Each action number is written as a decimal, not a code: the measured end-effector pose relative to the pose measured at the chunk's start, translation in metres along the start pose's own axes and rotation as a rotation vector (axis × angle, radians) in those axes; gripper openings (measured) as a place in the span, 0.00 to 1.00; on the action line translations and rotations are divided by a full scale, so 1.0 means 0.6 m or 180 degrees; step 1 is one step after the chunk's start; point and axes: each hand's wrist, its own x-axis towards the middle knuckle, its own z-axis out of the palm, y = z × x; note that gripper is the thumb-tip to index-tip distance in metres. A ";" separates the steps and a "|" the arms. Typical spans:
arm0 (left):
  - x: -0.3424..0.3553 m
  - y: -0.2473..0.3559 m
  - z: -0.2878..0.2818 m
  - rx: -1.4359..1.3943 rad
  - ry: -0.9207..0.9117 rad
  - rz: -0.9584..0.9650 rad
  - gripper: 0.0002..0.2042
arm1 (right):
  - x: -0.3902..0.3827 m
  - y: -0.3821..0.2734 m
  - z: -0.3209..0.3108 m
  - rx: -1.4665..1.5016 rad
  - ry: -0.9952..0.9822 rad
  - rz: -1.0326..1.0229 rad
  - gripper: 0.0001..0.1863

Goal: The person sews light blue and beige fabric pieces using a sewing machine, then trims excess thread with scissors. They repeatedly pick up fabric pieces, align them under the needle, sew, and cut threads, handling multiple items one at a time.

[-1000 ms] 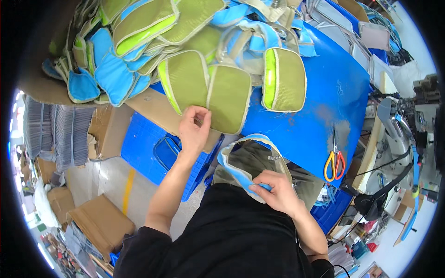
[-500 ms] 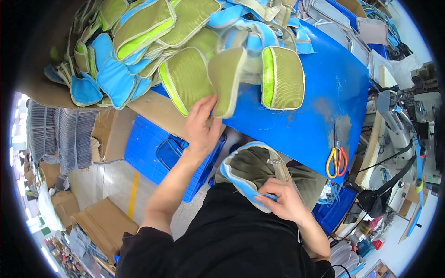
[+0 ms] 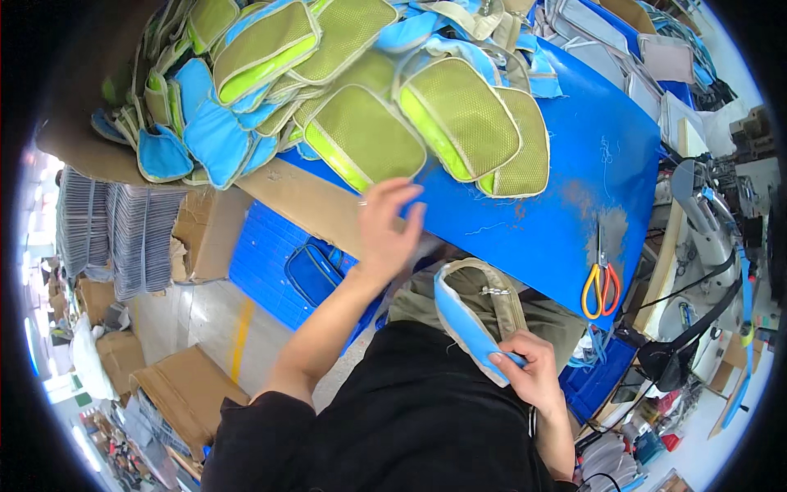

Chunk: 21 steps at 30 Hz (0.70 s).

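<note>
My right hand (image 3: 531,371) pinches one end of a looped zipper strip (image 3: 469,328), blue on one side and beige on the other, held over my lap. My left hand (image 3: 392,228) has its fingers apart and holds nothing. It hovers at the near edge of an olive mesh pouch piece (image 3: 365,135) with a lime side and pale binding; whether its fingertips touch the piece I cannot tell. Just right of that lies another such mesh pouch piece (image 3: 461,117), overlapping a third mesh piece (image 3: 527,148) on the blue tabletop (image 3: 508,234).
Scissors (image 3: 601,283) with orange and yellow handles lie at the table's right side. A heap of green and blue pouch pieces (image 3: 217,135) fills the far left. Below it stand a cardboard box (image 3: 209,238) and a blue crate (image 3: 266,254). Machine parts (image 3: 705,221) stand at right.
The mesh piece at my left hand was let go and now lies over the right-hand piece. My left hand moved slightly right, fingers opened. The strip in my right hand swung right.
</note>
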 end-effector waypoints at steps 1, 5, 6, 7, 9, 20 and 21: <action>-0.013 -0.022 -0.011 -0.0139 0.0206 -0.0568 0.20 | -0.006 -0.002 -0.002 -0.0043 0.0081 0.0005 0.06; -0.026 -0.092 -0.057 -0.1483 0.0820 -0.2763 0.21 | -0.014 -0.005 -0.008 -0.0107 0.0084 -0.0074 0.05; -0.011 -0.095 -0.062 -0.1941 0.0916 -0.3050 0.21 | -0.012 -0.010 -0.010 -0.0138 0.0075 -0.0106 0.05; 0.000 -0.099 -0.065 -0.2401 0.1006 -0.3335 0.21 | -0.010 -0.015 -0.011 -0.0169 0.0067 -0.0137 0.05; 0.005 -0.123 -0.071 -0.2537 0.0752 -0.3497 0.20 | -0.002 -0.035 -0.014 -0.0210 -0.0026 -0.0152 0.05; 0.029 -0.056 -0.134 -0.4087 0.0199 -0.2579 0.14 | -0.030 -0.063 -0.012 -0.0942 0.0012 -0.0834 0.06; 0.031 -0.045 -0.132 -0.4238 0.0082 -0.2521 0.15 | -0.033 -0.070 -0.011 -0.1015 -0.0021 -0.0906 0.06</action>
